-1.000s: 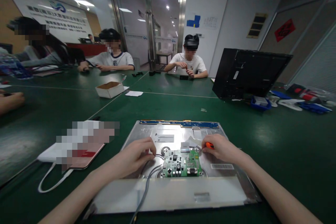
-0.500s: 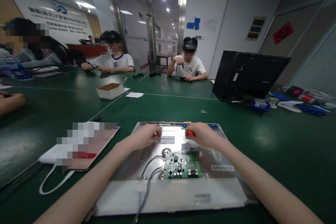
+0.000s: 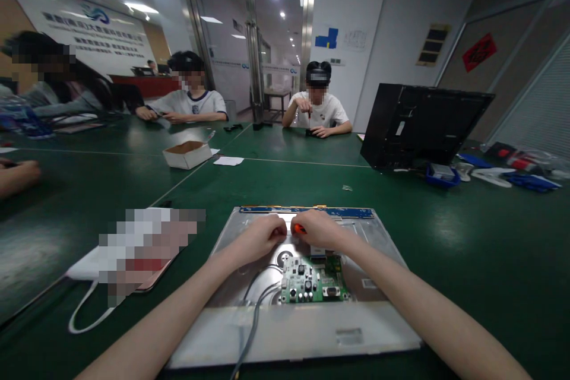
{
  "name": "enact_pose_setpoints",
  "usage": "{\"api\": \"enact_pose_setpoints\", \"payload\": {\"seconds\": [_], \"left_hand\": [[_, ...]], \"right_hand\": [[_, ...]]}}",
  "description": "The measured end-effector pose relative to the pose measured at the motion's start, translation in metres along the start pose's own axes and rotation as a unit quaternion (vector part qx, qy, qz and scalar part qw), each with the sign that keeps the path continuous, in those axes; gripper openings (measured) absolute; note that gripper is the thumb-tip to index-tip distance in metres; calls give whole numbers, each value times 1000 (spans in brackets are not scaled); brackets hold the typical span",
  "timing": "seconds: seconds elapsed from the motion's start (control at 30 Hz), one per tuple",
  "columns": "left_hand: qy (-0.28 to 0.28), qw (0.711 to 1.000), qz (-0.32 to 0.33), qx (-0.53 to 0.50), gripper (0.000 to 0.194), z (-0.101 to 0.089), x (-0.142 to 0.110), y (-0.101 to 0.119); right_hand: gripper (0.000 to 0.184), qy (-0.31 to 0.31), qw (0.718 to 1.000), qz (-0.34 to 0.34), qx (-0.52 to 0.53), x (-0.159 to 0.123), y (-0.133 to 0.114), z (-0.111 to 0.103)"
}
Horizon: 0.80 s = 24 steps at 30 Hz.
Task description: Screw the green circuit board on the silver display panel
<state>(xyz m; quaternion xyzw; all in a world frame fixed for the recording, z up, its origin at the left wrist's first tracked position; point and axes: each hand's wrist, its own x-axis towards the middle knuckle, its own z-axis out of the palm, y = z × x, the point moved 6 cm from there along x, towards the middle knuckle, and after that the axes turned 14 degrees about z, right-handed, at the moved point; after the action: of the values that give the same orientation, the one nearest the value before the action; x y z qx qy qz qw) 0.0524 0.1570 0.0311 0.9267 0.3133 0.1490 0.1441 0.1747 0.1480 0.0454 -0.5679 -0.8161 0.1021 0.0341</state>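
Observation:
A silver LCD panel [image 3: 294, 332] lies back-side up on the green table, with a green circuit board [image 3: 314, 279] fixed near its middle. Grey cables [image 3: 255, 323] run from the board over the panel's near edge. Along the far edge sits a blue circuit strip [image 3: 356, 212]. My right hand [image 3: 318, 228] is closed around a small orange object [image 3: 300, 228], mostly hidden by the fingers. Just left of it, over the panel's upper part, my left hand [image 3: 267, 233] has its fingers curled together; whatever they hold is hidden.
Left of the panel lie a pink-backed phone [image 3: 154, 273] and a white cable [image 3: 82, 326]. A small open box [image 3: 189, 157] stands farther back. At right are a black monitor casing [image 3: 423, 127] and a blue tray [image 3: 442, 176]. Several people sit around the table [image 3: 472, 261].
My right hand has moved left with the orange object, and my left hand slightly right, so they are closer together. The panel appears shifted slightly right.

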Motion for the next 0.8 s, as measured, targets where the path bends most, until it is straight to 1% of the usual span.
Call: {"api": "enact_pose_setpoints", "payload": {"seconds": [0.13, 0.2, 0.27, 0.37, 0.43, 0.47, 0.5, 0.57, 0.63, 0.7, 0.8], "left_hand": [[12, 1000, 7, -26, 14, 3, -2, 1], [16, 999, 8, -35, 12, 2, -4, 1], [20, 999, 8, -40, 10, 1, -6, 0], [28, 999, 7, -45, 9, -2, -8, -1], [36, 998, 5, -48, 9, -2, -10, -3], [42, 998, 4, -49, 9, -2, -10, -3], [47, 998, 3, -51, 10, -2, -11, -4], [58, 997, 1, -52, 12, -2, -11, -5], [69, 996, -2, -53, 12, -2, -12, -6], [77, 996, -2, -53, 12, -3, -12, -6], [84, 995, 1, -56, 11, -5, -12, -5]], "right_hand": [[16, -7, 1000, -2, 7, 0, -3, 2], [17, -7, 1000, -1, 15, -2, -2, -5], [21, -3, 1000, 2, 19, -7, 0, -17], [17, -4, 1000, 9, 6, -28, 3, -37], [11, -12, 1000, 9, -12, -50, -1, -46], [11, -14, 1000, 9, -24, -63, -4, -48], [14, -17, 999, 11, -51, -74, -8, -48], [24, -33, 996, -6, -84, -94, -20, -43], [27, -25, 994, -32, -104, -105, -33, -36], [30, -31, 991, -62, -114, -107, -44, -25], [35, -55, 986, -74, -140, -102, -51, -7]]}}
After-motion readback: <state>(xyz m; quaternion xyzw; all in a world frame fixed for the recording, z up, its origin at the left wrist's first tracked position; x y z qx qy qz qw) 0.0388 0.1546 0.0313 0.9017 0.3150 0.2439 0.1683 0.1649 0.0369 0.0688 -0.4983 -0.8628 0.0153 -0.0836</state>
